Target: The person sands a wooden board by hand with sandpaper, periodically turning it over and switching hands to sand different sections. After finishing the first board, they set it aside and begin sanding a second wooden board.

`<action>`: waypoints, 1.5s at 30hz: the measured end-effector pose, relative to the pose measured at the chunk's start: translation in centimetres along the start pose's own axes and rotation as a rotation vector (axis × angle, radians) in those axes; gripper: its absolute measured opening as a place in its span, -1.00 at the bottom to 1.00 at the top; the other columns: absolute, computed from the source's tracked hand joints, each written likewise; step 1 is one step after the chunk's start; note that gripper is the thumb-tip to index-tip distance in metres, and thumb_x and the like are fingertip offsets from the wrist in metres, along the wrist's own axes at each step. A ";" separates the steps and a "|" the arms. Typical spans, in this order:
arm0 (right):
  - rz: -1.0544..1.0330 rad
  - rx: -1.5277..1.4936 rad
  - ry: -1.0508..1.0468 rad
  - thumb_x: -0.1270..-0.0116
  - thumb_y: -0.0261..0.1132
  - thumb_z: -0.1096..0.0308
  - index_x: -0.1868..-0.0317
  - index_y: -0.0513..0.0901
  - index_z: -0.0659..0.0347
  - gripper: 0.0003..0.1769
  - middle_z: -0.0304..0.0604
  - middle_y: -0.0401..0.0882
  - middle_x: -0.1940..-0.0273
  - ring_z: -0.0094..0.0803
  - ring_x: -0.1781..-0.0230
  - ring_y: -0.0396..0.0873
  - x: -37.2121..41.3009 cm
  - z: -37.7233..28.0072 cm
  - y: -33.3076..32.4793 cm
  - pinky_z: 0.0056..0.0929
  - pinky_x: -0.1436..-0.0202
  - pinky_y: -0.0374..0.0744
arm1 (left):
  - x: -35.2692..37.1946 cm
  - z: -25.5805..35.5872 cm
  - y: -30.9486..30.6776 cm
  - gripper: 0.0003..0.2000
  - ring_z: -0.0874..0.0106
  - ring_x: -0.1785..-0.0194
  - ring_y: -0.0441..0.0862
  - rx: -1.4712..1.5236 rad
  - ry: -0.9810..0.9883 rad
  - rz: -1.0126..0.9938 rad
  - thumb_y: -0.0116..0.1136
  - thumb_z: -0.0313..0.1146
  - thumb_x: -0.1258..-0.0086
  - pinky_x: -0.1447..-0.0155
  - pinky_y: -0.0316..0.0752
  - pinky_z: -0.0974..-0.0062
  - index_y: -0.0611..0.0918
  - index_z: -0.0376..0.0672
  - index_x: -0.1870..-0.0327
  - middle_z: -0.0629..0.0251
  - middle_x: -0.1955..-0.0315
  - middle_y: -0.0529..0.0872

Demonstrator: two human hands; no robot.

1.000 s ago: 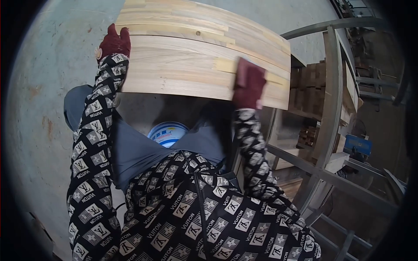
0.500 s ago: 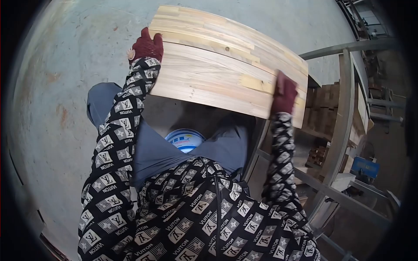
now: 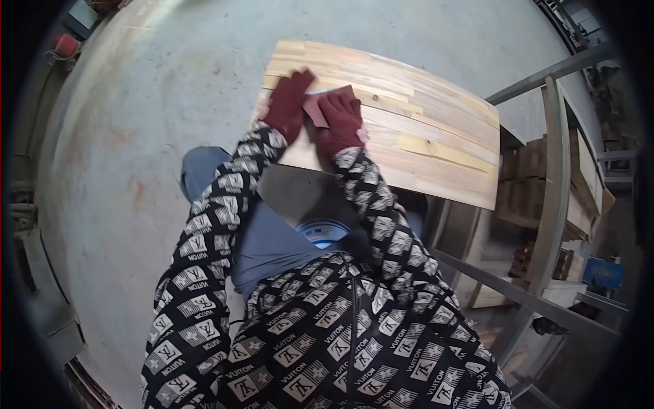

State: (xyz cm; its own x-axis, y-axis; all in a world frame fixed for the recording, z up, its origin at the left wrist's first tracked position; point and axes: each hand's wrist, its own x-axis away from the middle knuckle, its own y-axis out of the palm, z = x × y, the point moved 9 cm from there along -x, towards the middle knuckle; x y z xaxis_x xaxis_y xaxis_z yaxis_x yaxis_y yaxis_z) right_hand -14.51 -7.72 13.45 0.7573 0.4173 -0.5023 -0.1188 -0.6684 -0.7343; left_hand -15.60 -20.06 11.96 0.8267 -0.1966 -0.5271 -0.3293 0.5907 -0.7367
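A pale panel of joined wood strips lies flat in front of my knees. My left hand, in a dark red knit glove, is at the panel's left end with its fingers stretched out; it is slightly blurred and holds nothing I can see. Beside it, my right hand, gloved the same, presses a reddish-brown piece of sandpaper against the wood. The paper's edges show to the left of and above the fingers. The palm hides the rest.
To the right stands a metal frame rack with stacked wood blocks. A blue box sits farther right. Under the panel, between my legs, is a round blue-and-white lid. Grey concrete floor spreads to the left and beyond.
My right hand has swept from the panel's right end to its left end, beside my left hand. My left hand has shifted onto the panel's surface. The view has turned slightly.
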 end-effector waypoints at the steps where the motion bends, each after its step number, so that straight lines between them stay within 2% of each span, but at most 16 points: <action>1: 0.045 -0.112 -0.019 -0.10 0.31 0.29 0.05 0.65 0.20 -0.63 -0.08 0.63 0.05 -0.11 -0.14 0.49 0.1 0.0 -0.9 -0.14 -0.30 0.34 | 0.9 1.5 0.4 -0.42 -0.07 -0.42 0.39 0.031 0.080 -0.065 0.21 -0.41 -0.30 -0.53 0.21 0.06 0.44 -0.23 -0.39 -0.10 -0.35 0.48; 6: -0.268 -0.411 0.184 -0.25 0.37 0.28 -0.23 0.60 0.17 -0.48 -0.13 0.62 -0.12 -0.22 -0.20 0.52 2.0 2.3 -3.1 -0.24 -0.37 0.33 | -0.1 7.8 -0.4 -0.45 0.00 -0.10 0.62 0.106 -0.128 -0.295 0.16 -0.52 -0.15 -0.23 0.47 0.06 0.55 -0.16 -0.27 0.01 0.00 0.71; 9: -0.313 -1.181 0.352 -0.32 0.37 0.32 -0.58 0.16 0.19 -0.12 -0.12 0.39 -0.39 -0.39 -0.37 0.39 5.0 7.0 -3.2 -0.32 -0.43 0.35 | -0.4 9.8 0.8 -0.64 0.05 0.12 0.71 0.238 -0.041 -0.185 0.16 -0.51 -0.17 -0.17 0.50 0.08 0.69 -0.11 -0.04 0.04 0.26 0.76; 10: -0.387 -1.262 0.403 -0.34 0.37 0.34 -0.64 0.00 0.21 -0.03 -0.10 0.28 -0.48 -0.43 -0.42 0.32 5.8 7.5 -5.1 -0.36 -0.44 0.36 | -0.8 12.0 2.0 -0.71 0.09 0.10 0.71 0.174 -0.056 -0.482 0.20 -0.44 -0.19 -0.23 0.47 0.01 0.71 -0.08 0.03 0.10 0.21 0.77; 14: 0.008 -0.728 0.530 -0.40 0.29 0.38 -0.59 0.20 0.20 -0.21 -0.04 0.27 -0.53 -0.44 -0.38 0.39 8.9 14.7 -14.7 -0.44 -0.39 0.39 | 2.7 18.7 7.2 -0.76 0.10 -0.05 0.62 -0.053 0.159 -0.296 0.28 -0.26 -0.16 -0.46 0.26 -0.13 0.69 -0.08 0.17 0.18 0.28 0.69; 16: 0.214 -0.578 0.812 -0.40 0.27 0.30 -0.49 0.39 0.21 -0.34 0.01 0.49 -0.38 -0.32 -0.35 0.47 13.6 21.3 -16.3 -0.36 -0.39 0.42 | 6.1 18.7 9.3 -0.50 -0.10 -0.28 0.48 0.283 -0.015 0.072 0.24 -0.33 -0.15 -0.50 0.19 -0.17 0.60 -0.18 -0.19 -0.12 -0.16 0.57; 20: 0.184 0.437 0.380 -0.29 0.36 0.28 -0.22 0.61 0.22 -0.52 0.14 0.61 -0.19 0.05 -0.28 0.48 15.2 20.7 -20.3 -0.09 -0.40 0.41 | 8.3 18.6 8.5 -0.57 -0.15 -0.46 0.31 0.132 0.261 -0.253 0.08 -0.37 -0.34 -0.55 0.15 -0.06 0.57 -0.13 -0.25 -0.15 -0.35 0.43; 26: 0.233 0.382 0.433 -0.26 0.37 0.34 -0.16 0.66 0.18 -0.57 0.07 0.61 -0.21 0.09 -0.22 0.50 13.9 19.7 -20.7 -0.08 -0.37 0.42 | 9.7 5.1 -3.9 -0.46 -0.17 -0.21 0.54 -0.233 -0.223 -0.217 0.21 -0.60 0.04 -0.33 0.44 0.02 0.66 -0.16 -0.11 -0.18 -0.15 0.59; 28: 0.246 0.388 0.437 -0.26 0.37 0.35 -0.16 0.66 0.18 -0.57 0.07 0.61 -0.21 0.09 -0.23 0.51 14.3 20.0 -20.7 -0.09 -0.36 0.42 | 8.9 3.1 -5.8 -0.60 -0.12 -0.17 0.58 -0.261 -0.363 -0.242 0.35 -0.40 -0.09 -0.22 0.51 0.06 0.68 -0.18 -0.03 -0.05 -0.03 0.65; 31: 0.258 0.420 0.416 -0.28 0.37 0.34 -0.17 0.67 0.17 -0.58 0.07 0.61 -0.23 0.07 -0.25 0.50 14.4 20.1 -20.6 -0.08 -0.37 0.42 | 6.3 5.7 -0.3 -0.59 -0.14 -0.25 0.49 -0.499 -0.292 -0.154 0.34 -0.31 -0.25 -0.42 0.32 0.02 0.64 -0.31 -0.09 -0.07 -0.02 0.65; 34: 0.263 0.425 0.432 -0.30 0.36 0.33 -0.17 0.68 0.17 -0.58 0.08 0.60 -0.24 0.06 -0.28 0.49 14.5 20.2 -20.6 -0.06 -0.38 0.42 | 8.1 11.8 13.1 -0.47 -0.19 -0.54 0.16 -0.110 0.006 -0.143 0.15 -0.35 -0.39 -0.61 0.02 -0.05 0.44 -0.43 -0.35 -0.28 -0.37 0.35; 36: 0.260 0.413 0.433 -0.31 0.36 0.32 -0.18 0.67 0.18 -0.58 0.08 0.60 -0.24 0.06 -0.29 0.47 14.6 20.3 -20.5 -0.06 -0.39 0.43 | 6.6 17.1 19.5 -0.52 -0.17 -0.45 0.30 0.126 0.016 -0.089 0.07 -0.46 -0.31 -0.57 0.11 -0.04 0.48 -0.45 -0.27 -0.24 -0.29 0.44; 38: 0.243 0.426 0.423 -0.32 0.35 0.32 -0.19 0.66 0.17 -0.58 0.07 0.59 -0.25 0.06 -0.29 0.47 14.6 20.5 -20.2 -0.07 -0.38 0.43 | 2.1 24.2 16.4 -0.55 -0.13 -0.38 0.38 0.058 0.123 -0.400 0.07 -0.40 -0.30 -0.52 0.20 -0.11 0.54 -0.20 -0.26 -0.06 -0.23 0.51; 40: 0.229 0.443 0.423 -0.32 0.35 0.32 -0.20 0.66 0.16 -0.57 0.06 0.59 -0.25 0.05 -0.29 0.47 14.7 20.6 -20.3 -0.07 -0.38 0.44 | 3.1 23.7 14.0 -0.56 -0.16 -0.34 0.41 0.107 0.293 -0.286 0.11 -0.39 -0.29 -0.51 0.19 -0.15 0.57 -0.17 -0.23 -0.11 -0.20 0.52; 44: 0.260 0.405 0.441 -0.32 0.35 0.32 -0.20 0.65 0.11 -0.57 0.03 0.59 -0.26 0.03 -0.25 0.49 14.9 20.4 -20.5 -0.10 -0.36 0.45 | 4.5 8.1 10.0 -0.62 0.04 -0.07 0.58 -0.276 -0.009 -0.366 0.27 -0.10 -0.31 -0.28 0.37 -0.01 0.64 -0.18 0.00 0.03 0.09 0.63; 45: 0.256 0.412 0.440 -0.33 0.35 0.32 -0.20 0.66 0.11 -0.58 0.03 0.59 -0.25 0.03 -0.25 0.49 14.7 20.3 -20.6 -0.10 -0.36 0.45 | 5.4 4.8 4.7 -0.67 0.15 0.11 0.62 -0.248 0.012 -0.070 0.31 -0.11 -0.29 -0.06 0.45 0.12 0.64 -0.16 0.10 0.14 0.26 0.63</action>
State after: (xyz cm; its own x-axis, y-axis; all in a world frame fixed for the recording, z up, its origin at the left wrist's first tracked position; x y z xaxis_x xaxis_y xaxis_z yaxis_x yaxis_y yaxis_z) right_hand -13.91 24.65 11.88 0.8541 -0.0735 -0.5149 -0.5004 -0.3863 -0.7748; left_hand -10.49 -14.60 7.68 0.8462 -0.2405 -0.4755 -0.3747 0.3658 -0.8519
